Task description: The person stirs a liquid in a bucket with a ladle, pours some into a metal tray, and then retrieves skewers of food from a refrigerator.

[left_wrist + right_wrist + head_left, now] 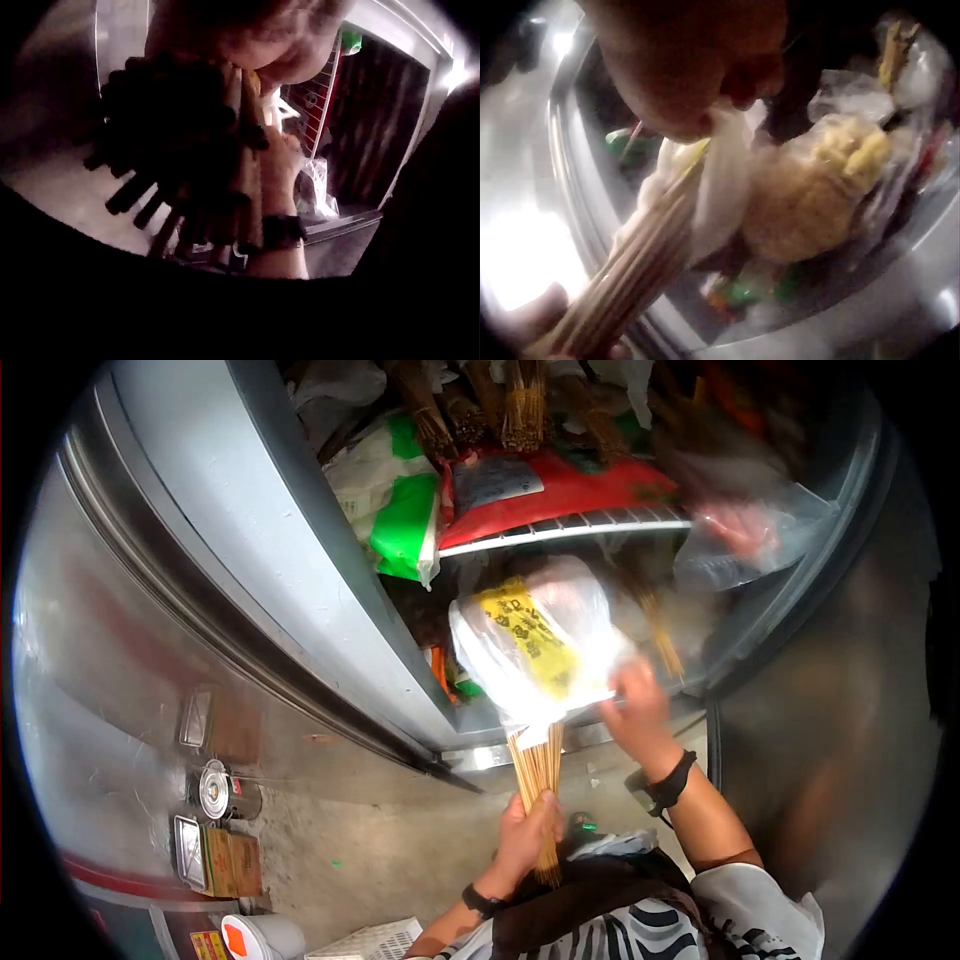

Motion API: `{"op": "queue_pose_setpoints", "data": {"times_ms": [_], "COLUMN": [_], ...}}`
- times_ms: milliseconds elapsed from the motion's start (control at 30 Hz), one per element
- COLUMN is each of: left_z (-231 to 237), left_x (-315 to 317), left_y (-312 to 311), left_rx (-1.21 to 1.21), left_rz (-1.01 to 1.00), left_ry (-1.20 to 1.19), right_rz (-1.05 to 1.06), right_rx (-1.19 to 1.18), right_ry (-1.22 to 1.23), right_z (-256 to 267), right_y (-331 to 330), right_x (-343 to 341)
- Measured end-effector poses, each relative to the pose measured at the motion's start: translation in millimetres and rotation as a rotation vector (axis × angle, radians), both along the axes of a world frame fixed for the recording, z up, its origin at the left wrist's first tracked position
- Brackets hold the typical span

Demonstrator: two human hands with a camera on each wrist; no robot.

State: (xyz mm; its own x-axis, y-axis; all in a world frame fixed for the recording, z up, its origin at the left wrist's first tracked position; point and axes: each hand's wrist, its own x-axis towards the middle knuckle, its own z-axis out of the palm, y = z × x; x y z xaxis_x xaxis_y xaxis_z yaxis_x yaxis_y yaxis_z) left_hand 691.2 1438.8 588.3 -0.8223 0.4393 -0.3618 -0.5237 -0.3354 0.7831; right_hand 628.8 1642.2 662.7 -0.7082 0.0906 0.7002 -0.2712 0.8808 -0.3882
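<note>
My left hand (528, 832) grips a thick bundle of wooden skewers (538, 762) by its lower part. In the left wrist view the cut skewer ends (136, 191) fan out dark below that hand. Over the bundle's upper end sits a white plastic bag (475, 650) with a yellow label (525, 625) bearing dark characters. My right hand (640, 710) pinches the bag's right edge with curled fingers. From the right wrist, the bag's plastic (727, 169) bunches under those fingers, and the skewers run down to the left hand. What the bag covers is hidden.
An open metal fridge stands ahead, its wire shelf (560, 525) bearing a red package (590, 485), a green-and-white bag (405, 520) and more skewer bundles (523, 420). A clear bag (750, 540) hangs over the shelf's right end. Lower left are a metal pot (215, 790) and white bucket (275, 938).
</note>
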Motion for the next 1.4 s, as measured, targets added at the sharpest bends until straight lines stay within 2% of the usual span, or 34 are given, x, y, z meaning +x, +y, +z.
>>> {"op": "queue_pose_setpoints", "data": {"times_ms": [67,133,167,233,267,300,367,400,467,500,533,567,633,667,733,833,967,1067,1133,1167,1233,1267,1333,1400], "left_z": [5.4,6.9,7.5,7.8,8.0,13.3,28.0,26.5,19.9,16.3,12.4,10.9,13.5,14.3,13.9,16.0,17.4,19.4,14.4,12.3,23.0,28.1,29.1,28.8], "left_x": [1.2,-1.3,-2.6,-3.9,-4.4,-5.1,-6.0,-5.8,-6.2,-7.8,-8.5,-8.4,-7.7,-7.6,-7.4,-8.4,-9.0,-12.8,-17.4,-19.2,-20.2,-20.1,-20.1,-19.9], "left_y": [0.9,-0.9,-3.1,-7.0,-8.6,-7.7,-4.4,-3.2,-2.4,-3.3,-5.7,-6.2,-0.8,1.3,2.0,-1.4,-5.5,-9.3,-15.0,-15.3,-12.8,-13.0,-6.2,-1.9], "left_rx": [0.028,0.027,0.027,-0.001,-0.027,-0.029,-0.064,-0.062,-0.173,-0.172,-0.227,-0.281,-0.239,-0.201,-0.189,-0.175,-0.096,-0.121,-0.172,-0.222,-0.225,-0.230,-0.195,-0.164], "left_rz": [-0.007,-0.011,-0.019,-0.032,-0.046,-0.046,-0.012,-0.014,0.009,0.010,0.011,0.010,0.022,0.042,0.016,0.013,0.108,0.166,0.148,0.129,0.107,0.084,0.079,0.075], "left_ry": [-0.066,-0.083,-0.098,-0.087,-0.074,-0.076,-0.108,-0.108,-0.066,-0.067,0.037,0.140,0.166,0.197,0.163,0.085,-0.030,0.008,0.039,0.072,0.102,0.133,0.143,0.150], "right_rz": [-0.080,-0.095,-0.095,-0.286,-0.245,-0.247,-0.214,-0.187,-0.192,-0.041,0.118,0.114,0.246,0.240,0.314,0.302,0.362,0.341,0.378,0.378,0.349,0.345,0.390,0.380], "right_rx": [-0.076,-1.069,-1.071,-1.354,-1.378,-1.380,-0.827,-0.418,-0.031,-0.065,-0.101,-0.103,-0.608,-0.606,-0.963,-0.910,-0.951,-1.026,-1.296,-1.295,-1.509,-1.509,-1.678,-1.697], "right_ry": [0.040,-0.065,-0.065,-0.189,-0.245,-0.246,-0.260,-0.305,-0.606,-0.995,-1.381,-1.385,-1.220,-1.218,-0.768,-0.826,-0.827,-0.782,-0.759,-0.760,-0.797,-0.793,-0.699,-0.715], "right_z": [-38.4,-86.5,-88.1,-75.3,-63.4,-64.1,-69.7,-75.4,-22.7,1.6,15.7,15.1,9.1,-5.4,-35.4,-18.2,-30.7,-33.9,-31.4,-27.8,-18.6,-16.3,-14.2,-13.5], "right_y": [24.3,52.6,64.5,76.5,68.5,57.8,41.7,43.5,12.9,5.5,-2.7,-15.2,-39.3,-48.2,-61.3,-62.2,-55.2,-54.2,-52.5,-51.4,-50.5,-53.5,-56.5,-56.4], "right_x": [1.0,-1.1,0.0,-6.6,-4.1,-4.8,4.1,14.1,47.3,46.9,43.2,42.9,45.7,41.2,26.3,16.8,14.6,16.0,19.6,20.0,22.5,23.8,22.0,18.7]}}
